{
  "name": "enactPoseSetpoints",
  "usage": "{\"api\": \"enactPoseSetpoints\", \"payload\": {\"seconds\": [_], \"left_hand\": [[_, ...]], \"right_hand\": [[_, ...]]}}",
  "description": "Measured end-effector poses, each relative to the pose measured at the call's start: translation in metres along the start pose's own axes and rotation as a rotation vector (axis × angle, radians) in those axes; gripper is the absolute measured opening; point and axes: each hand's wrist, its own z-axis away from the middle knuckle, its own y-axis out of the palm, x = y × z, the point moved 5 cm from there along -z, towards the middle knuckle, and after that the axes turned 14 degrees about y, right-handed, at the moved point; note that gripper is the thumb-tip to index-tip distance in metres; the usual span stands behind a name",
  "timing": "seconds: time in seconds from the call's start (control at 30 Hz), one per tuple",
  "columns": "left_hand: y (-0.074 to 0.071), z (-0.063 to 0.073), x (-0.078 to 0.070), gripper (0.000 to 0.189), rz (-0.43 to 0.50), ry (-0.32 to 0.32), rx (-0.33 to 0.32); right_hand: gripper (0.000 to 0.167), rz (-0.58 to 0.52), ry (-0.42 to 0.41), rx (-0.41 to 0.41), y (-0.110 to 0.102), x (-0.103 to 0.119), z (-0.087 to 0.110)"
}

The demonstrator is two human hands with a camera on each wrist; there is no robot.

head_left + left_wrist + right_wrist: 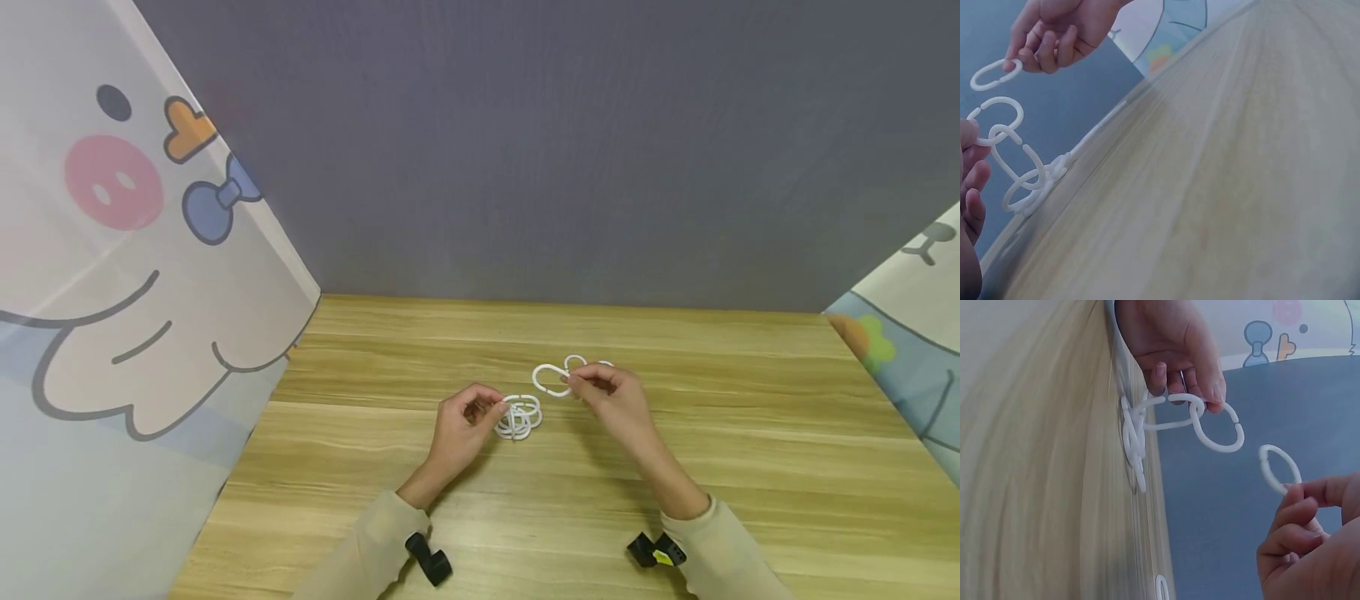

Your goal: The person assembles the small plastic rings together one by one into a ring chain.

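Note:
My left hand [467, 421] pinches a white plastic link [1219, 448] between thumb and fingertips. That link hooks through others in a short chain, and the chain's lower part sits bunched in a pile [517, 433] on the table. To the right and a little farther back, my right hand [618, 404] pinches a single white link [551, 366] by its end. A small gap shows in its side. The right wrist view shows this link [1264, 464] apart from the chain and held above the table.
Beyond my right hand lie further white links [575, 358], partly hidden by it. The wooden table [750, 433] ends at a grey upright panel [525, 150]. Cartoon-printed sheets [150, 333] stand on both sides. Black wrist devices [430, 560] sit on both sleeves.

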Motion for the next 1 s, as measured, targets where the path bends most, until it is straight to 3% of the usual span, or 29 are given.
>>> {"api": "enactPoseSetpoints", "payload": {"seconds": [0.2, 0.5, 1.0], "left_hand": [[0.000, 0.000, 0.000, 0.012, 0.005, 0.004, -0.002], [0.001, 0.000, -0.001, 0.013, 0.015, -0.002, 0.003], [0.000, 0.000, -0.001, 0.010, 0.017, 0.014, 0.009]], "right_hand": [[0.016, -0.062, 0.049, 0.115, 0.009, -0.001, 0.005], [0.016, -0.067, 0.102, 0.255, 0.025, -0.007, 0.010], [0.022, -0.038, 0.140, 0.289, 0.035, -0.016, 0.011]]}}
